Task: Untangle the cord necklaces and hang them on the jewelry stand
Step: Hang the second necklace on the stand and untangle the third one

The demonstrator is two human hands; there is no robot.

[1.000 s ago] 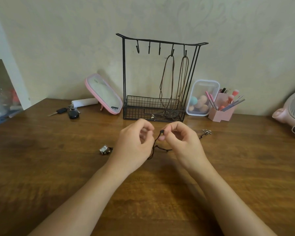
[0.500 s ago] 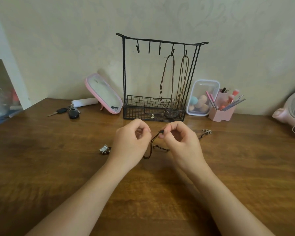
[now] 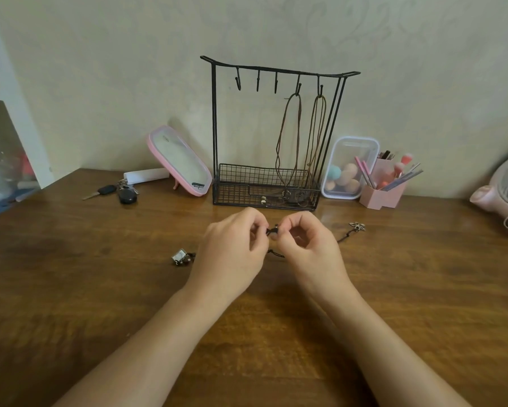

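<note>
A black wire jewelry stand stands at the back of the wooden table, with two brown cord necklaces hanging from its two right hooks into its basket. In front of it, my left hand and my right hand pinch the same knot of a black cord necklace between their fingertips, just above the table. The cord trails right to a silver flower pendant on the table. A small silver charm with dark beads lies left of my left hand. Most of the cord is hidden by my hands.
Along the wall stand a pink-framed mirror, a clear box of sponges and a pink brush holder. Car keys lie at the back left. A pink fan sits at the right edge.
My hands have come closer together at the knot. The slack cord loop that hung between them has been drawn up and is mostly hidden now.
</note>
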